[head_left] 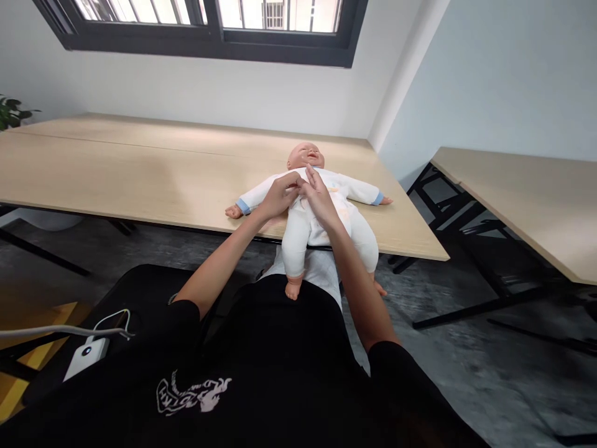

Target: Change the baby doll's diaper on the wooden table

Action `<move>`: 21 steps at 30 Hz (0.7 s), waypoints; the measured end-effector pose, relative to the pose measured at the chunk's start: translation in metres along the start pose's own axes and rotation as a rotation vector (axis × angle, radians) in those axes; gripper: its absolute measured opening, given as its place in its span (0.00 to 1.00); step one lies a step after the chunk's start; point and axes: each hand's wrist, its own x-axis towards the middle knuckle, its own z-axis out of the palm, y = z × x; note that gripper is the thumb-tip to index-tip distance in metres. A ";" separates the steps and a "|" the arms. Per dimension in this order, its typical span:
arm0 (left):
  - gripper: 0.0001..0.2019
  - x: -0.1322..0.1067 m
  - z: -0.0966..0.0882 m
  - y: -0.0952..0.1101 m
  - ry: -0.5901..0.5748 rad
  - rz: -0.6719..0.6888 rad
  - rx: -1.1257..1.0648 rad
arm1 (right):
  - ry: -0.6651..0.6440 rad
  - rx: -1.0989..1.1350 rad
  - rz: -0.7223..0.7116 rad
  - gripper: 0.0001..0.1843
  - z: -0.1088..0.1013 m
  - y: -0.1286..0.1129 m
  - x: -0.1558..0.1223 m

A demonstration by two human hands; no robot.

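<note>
A baby doll [305, 155] lies on its back on the wooden table [196, 168], arms spread and legs hanging over the front edge. It wears a white romper [296, 236] with blue cuffs and a faint print on the chest. Over the doll's chest, my left hand [282, 194] is closed, its fingertips pinching at the front of the romper. Right beside it, my right hand [318, 194] pinches the same spot with thumb and forefinger while its other fingers point up. Whatever fastening lies between the fingertips is hidden.
A second table [522, 193] stands to the right across a gap. Behind is a dark-framed window [214, 37]. At lower left, a white device [87, 358] with a cable rests on a black chair [144, 292]. Plant leaves [13, 113] show at far left.
</note>
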 end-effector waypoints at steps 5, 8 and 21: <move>0.06 0.001 0.002 0.005 -0.052 -0.065 -0.066 | -0.013 0.132 0.070 0.33 0.002 -0.004 0.002; 0.06 0.001 -0.002 0.008 -0.105 -0.082 -0.069 | -0.001 0.199 0.078 0.33 0.004 -0.007 0.001; 0.06 -0.004 0.006 -0.001 0.087 -0.095 -0.222 | -0.010 -0.799 -0.024 0.12 -0.024 -0.042 -0.031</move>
